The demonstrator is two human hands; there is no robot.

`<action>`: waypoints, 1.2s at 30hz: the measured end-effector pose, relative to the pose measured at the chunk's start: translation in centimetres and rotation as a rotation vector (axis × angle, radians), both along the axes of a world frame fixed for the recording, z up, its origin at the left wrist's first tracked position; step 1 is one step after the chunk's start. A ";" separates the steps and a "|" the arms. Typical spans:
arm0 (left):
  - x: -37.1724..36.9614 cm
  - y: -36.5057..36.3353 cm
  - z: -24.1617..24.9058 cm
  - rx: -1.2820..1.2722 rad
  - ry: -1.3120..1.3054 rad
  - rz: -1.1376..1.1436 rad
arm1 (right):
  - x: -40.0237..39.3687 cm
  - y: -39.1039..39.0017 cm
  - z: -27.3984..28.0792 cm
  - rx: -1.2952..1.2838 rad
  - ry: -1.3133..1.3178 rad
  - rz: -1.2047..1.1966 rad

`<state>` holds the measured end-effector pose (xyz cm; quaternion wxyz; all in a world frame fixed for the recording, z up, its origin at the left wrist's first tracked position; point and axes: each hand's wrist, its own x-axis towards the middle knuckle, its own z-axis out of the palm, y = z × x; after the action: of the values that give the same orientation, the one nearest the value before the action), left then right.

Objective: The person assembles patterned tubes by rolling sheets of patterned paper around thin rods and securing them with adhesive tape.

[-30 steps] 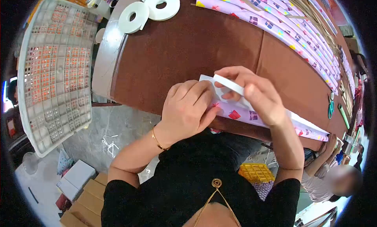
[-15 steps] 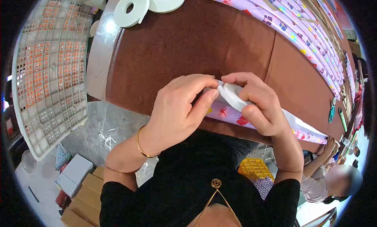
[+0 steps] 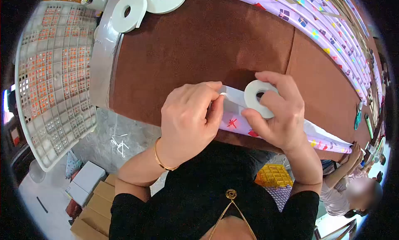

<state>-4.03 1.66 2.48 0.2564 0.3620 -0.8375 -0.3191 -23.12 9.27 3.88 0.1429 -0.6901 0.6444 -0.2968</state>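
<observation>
My right hand (image 3: pixel 282 111) grips a white roll of tape (image 3: pixel 251 95) by its ring, with fingers at the hole and the thumb at the lower edge. My left hand (image 3: pixel 189 111) is closed, thumb and forefinger pinching a small white end that looks like the tape's loose end (image 3: pixel 223 94). Beneath both hands a folded length of lilac patterned wrapping paper (image 3: pixel 232 122) runs along the table's near edge, its white inner side showing. Far to the right, another person's hands (image 3: pixel 355 152) touch the same paper's end.
Two more tape rolls (image 3: pixel 139 22) lie at the brown table's (image 3: pixel 178 49) back left. Several rolled lengths of patterned paper (image 3: pixel 307 24) lie across the back. Teal scissors (image 3: pixel 358 115) and a green-handled tool (image 3: pixel 368 126) lie right. A plastic crate (image 3: pixel 58 86) stands left.
My right hand has turned and moved slightly up and away from the left, so the tape roll now faces the camera. My left hand keeps its pinch, shifted slightly left.
</observation>
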 end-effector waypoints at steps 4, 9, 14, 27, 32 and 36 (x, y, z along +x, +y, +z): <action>-0.3 0.2 -0.4 -0.057 0.002 0.038 | -0.2 0.1 -0.3 -0.037 0.205 -0.034; -0.7 0.0 -0.9 -0.086 0.014 0.055 | 0.8 0.2 -0.2 -0.004 0.334 -0.146; -0.8 -0.2 -0.8 -0.072 0.008 0.058 | 1.0 0.0 -0.1 0.017 0.336 -0.225; -1.3 -0.5 -0.5 -0.033 -0.011 0.057 | 1.1 -0.1 -0.6 0.030 0.384 -0.226; -1.4 -0.6 -0.6 -0.036 -0.030 0.048 | 1.3 -0.2 -0.6 0.025 0.396 -0.225; -1.4 -0.7 -0.7 -0.094 -0.051 0.035 | 1.3 -0.2 -0.7 0.012 0.383 -0.222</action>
<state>-5.40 0.97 1.77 0.2572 0.3721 -0.8513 -0.2658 -21.77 9.07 3.14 -0.0116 -0.6579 0.7334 -0.1706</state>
